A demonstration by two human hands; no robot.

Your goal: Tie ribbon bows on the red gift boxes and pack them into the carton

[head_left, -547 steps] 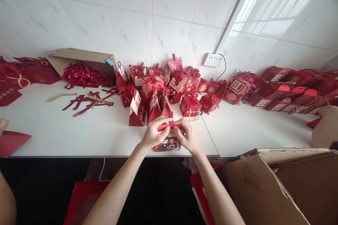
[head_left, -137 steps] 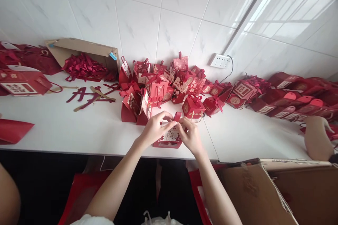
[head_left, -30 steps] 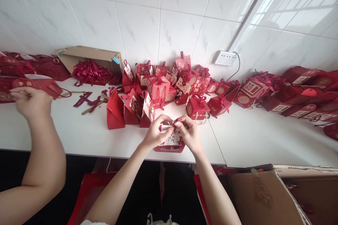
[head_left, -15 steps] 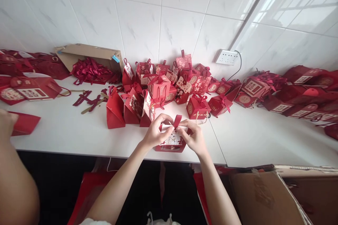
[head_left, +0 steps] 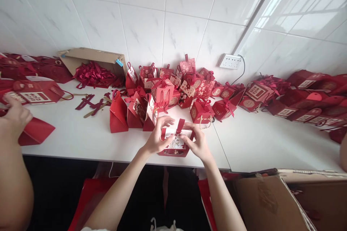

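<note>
Spreading beneath the left hand (head_left: 159,138) and right hand (head_left: 198,141), the white tabletop (head_left: 260,140) is carrying everything! Red boxes (head_left: 162,90) are crowding beyond both hands. Between them, a red gift box (head_left: 177,145) is standing upright; both hands are curving half-open around its upper sides, gripping or merely touching, can't tell. A ribbon loop (head_left: 180,125) is poking up between them.
</note>
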